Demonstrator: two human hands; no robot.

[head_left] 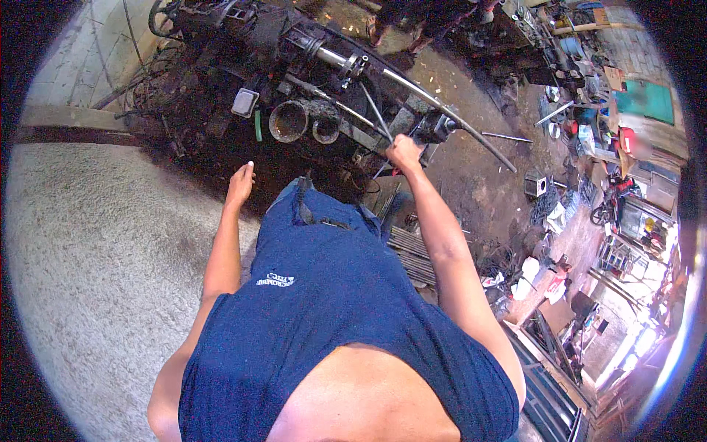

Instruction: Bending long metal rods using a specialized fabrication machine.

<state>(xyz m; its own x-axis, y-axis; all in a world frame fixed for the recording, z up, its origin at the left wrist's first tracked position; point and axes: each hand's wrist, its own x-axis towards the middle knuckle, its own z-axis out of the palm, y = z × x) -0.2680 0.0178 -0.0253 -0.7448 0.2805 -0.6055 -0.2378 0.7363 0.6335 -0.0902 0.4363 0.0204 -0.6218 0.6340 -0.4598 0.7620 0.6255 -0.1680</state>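
Note:
A greasy lathe-like machine (258,44) stands in front of me, with a shiny round metal piece (329,57) on its axis. My right hand (405,153) is closed around the near end of a thin metal rod (376,110). That rod slants up to the left, toward a bright collar (354,68); how they join is too small to tell. My left hand (241,183) hangs left of my body, apart from the machine, fingers curled and thumb up. Nothing shows in it.
A long metal bar (449,113) runs out to the right. Two metal rings (288,121) and a pale square container (245,102) sit on the machine's near side. Metal bars (414,254) lie by my right side. Cluttered tools and parts line the right; another person's legs (420,43) show beyond.

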